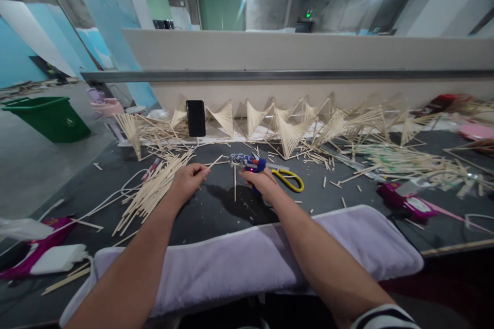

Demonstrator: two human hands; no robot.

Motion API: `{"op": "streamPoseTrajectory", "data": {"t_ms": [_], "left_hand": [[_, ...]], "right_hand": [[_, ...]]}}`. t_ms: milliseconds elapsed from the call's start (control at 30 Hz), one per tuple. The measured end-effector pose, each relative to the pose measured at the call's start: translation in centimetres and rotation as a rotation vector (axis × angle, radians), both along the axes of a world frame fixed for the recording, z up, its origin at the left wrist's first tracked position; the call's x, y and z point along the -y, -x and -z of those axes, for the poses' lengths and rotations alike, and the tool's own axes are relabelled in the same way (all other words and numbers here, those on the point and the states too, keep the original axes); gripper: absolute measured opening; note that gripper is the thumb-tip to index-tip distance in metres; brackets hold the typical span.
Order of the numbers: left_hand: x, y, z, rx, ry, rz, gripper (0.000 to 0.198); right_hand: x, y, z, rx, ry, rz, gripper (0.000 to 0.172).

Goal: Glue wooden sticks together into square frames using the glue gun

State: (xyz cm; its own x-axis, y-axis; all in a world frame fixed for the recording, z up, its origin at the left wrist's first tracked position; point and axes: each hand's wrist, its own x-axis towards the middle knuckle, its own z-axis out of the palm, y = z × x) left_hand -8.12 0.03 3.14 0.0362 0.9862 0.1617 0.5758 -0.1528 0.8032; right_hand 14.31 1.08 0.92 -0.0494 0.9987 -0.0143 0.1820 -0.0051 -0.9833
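My left hand [192,179] pinches a short thin wooden stick [215,162], its free end pointing up and to the right. Wrapped round the handle of a blue glue gun [258,164] is my right hand [261,181]; a small red light glows on the gun. The gun's nozzle points left, close to the tip of the stick; whether they touch I cannot tell. Below the nozzle another wooden stick [235,185] lies on the dark table. Scissors with yellow handles [290,180] lie just right of the gun. A pile of loose sticks [152,193] spreads left of my left hand.
Several fan-shaped stick frames [291,133] stand along the back, by a dark phone [196,118]. A lilac cloth [231,262] covers the table's front edge. Magenta power strips [409,203] with cables lie on both sides. A green bin [50,118] stands on the floor at left.
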Motion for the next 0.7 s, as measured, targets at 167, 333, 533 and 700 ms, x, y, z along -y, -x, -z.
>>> {"op": "streamPoseTrajectory", "data": {"t_ms": [167,333,533,700], "left_hand": [[-0.01,-0.05,0.21,0.068,0.031,0.048,0.033],[0.04,-0.26,0.31,0.102,0.109,0.058,0.030],[0.20,-0.46,0.00,0.085,0.100,0.062,0.028],[0.24,-0.56,0.19,0.133,0.130,0.067,0.026]], "right_hand": [[0.02,-0.04,0.02,-0.032,-0.008,-0.001,0.024],[0.00,0.09,0.11,-0.008,-0.022,0.006,0.024],[0.05,0.00,-0.13,0.034,-0.013,-0.008,0.022],[0.16,-0.04,-0.16,0.084,-0.055,-0.011,0.020]]}}
